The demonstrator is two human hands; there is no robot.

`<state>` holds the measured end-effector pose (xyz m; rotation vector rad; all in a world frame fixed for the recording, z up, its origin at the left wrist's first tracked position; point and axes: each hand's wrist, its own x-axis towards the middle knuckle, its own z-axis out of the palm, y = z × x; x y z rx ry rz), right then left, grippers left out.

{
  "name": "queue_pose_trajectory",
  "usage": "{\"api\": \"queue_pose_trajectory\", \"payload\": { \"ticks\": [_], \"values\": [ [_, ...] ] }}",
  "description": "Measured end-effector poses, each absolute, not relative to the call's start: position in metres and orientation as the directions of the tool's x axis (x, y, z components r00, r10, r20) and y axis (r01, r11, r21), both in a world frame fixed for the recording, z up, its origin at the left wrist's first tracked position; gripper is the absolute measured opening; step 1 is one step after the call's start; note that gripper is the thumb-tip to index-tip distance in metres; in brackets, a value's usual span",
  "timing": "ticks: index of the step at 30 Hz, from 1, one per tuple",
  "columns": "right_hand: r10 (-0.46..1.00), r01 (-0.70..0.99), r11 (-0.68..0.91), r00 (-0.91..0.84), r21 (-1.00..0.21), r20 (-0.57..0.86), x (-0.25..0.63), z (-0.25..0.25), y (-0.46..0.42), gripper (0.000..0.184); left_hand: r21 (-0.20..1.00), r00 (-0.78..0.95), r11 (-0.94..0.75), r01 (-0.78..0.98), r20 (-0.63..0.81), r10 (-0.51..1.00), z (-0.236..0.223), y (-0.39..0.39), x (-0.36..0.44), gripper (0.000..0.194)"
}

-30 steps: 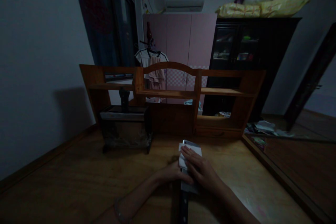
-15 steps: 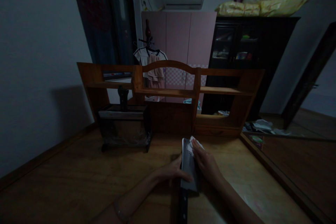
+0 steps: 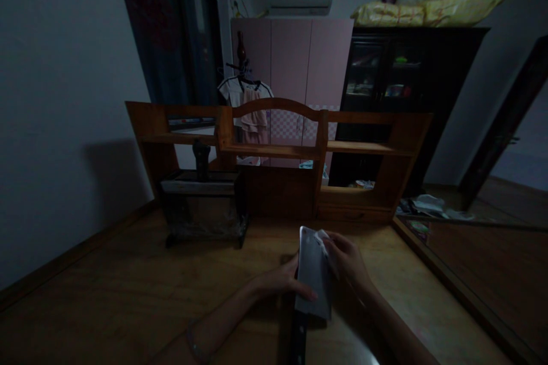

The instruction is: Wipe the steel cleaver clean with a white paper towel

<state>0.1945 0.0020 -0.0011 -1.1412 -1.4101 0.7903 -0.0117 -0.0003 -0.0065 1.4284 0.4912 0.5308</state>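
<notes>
A cleaver (image 3: pixel 311 276) with a broad grey blade and a black riveted handle is held over the wooden tabletop, its handle toward me. My left hand (image 3: pixel 287 278) grips the blade from the left, the thumb lying across its face and the fingers behind, out of sight. In my right hand (image 3: pixel 347 259) is a crumpled white tissue (image 3: pixel 322 239), pinched at the blade's upper right edge. A black knife block (image 3: pixel 204 208) stands to the left with one dark-handled knife (image 3: pixel 201 159) upright in it.
Across the back of the wooden tabletop (image 3: pixel 128 279) stands a wooden shelf unit (image 3: pixel 274 151). A raised wooden edge (image 3: pixel 445 282) runs along the right side. Behind are a pink wardrobe (image 3: pixel 289 63), hanging clothes (image 3: pixel 252 102) and a dark cabinet (image 3: pixel 445 80).
My right hand has moved slightly right with the tissue, from the blade's face to its right edge. The cleaver's blade has turned a little, showing its face more fully.
</notes>
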Motion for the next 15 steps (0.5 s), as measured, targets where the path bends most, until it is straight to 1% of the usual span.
{"api": "queue_pose_trajectory", "payload": {
  "ticks": [2,5,8,11,15],
  "values": [
    [0.972,0.071,0.211,0.089,-0.975,0.216,0.198,0.002,0.002,0.042,0.998,0.804,0.057,-0.023,-0.016,0.594,-0.004,-0.002,-0.012,0.092],
    [0.995,-0.093,0.092,0.047,-0.991,0.088,0.206,0.001,0.001,0.045,1.000,0.820,0.022,0.010,-0.021,0.572,-0.003,-0.003,-0.013,0.087],
    [1.000,-0.158,0.027,0.006,-0.987,0.026,0.212,-0.004,0.002,0.043,1.000,0.826,0.013,0.025,-0.028,0.563,-0.003,-0.003,-0.013,0.086],
    [1.000,-0.213,-0.013,0.018,-0.977,-0.017,0.213,-0.007,0.004,0.042,0.999,0.829,0.033,0.025,-0.040,0.558,-0.005,-0.002,-0.013,0.086],
    [0.999,-0.218,-0.019,0.040,-0.976,-0.029,0.211,-0.009,0.006,0.042,0.999,0.824,0.034,0.002,-0.021,0.566,-0.007,-0.001,-0.012,0.091]
  ]
}}
